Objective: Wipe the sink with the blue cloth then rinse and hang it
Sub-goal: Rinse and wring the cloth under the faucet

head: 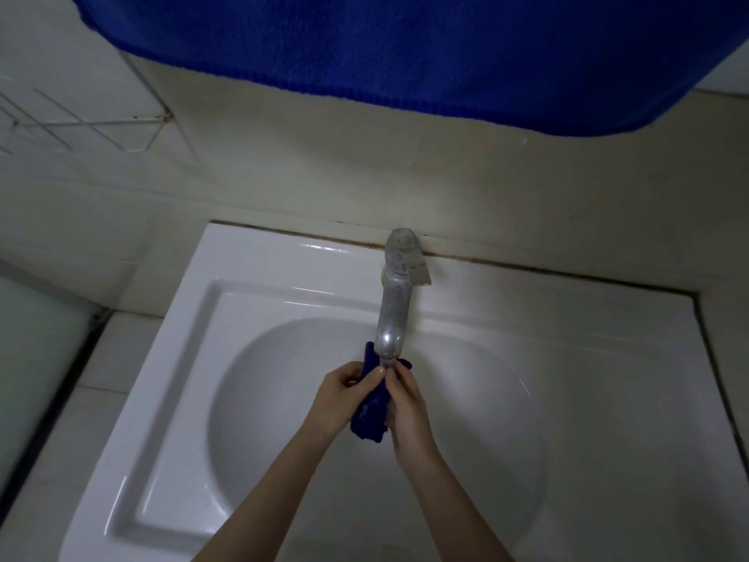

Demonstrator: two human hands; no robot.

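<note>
glossy white sink [251, 277], dull metal tap [394, 302], blue cloth [371, 415]

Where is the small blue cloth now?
Head view, centre: the blue cloth is held between the left hand and right hand, under the tap spout, over the sink.

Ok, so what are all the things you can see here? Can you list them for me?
sink: one, white, set against the wall, under the hands
tap: one, silver, at the back of the sink, spout right above the cloth
blue cloth: one, dark blue, bunched up between both hands, over the basin
blue towel: one, bright blue, hanging across the top
wire rack: one, pale, on the wall at upper left
wall: beige tiles, behind the sink
left hand: one, grips the cloth
right hand: one, grips the cloth
</note>
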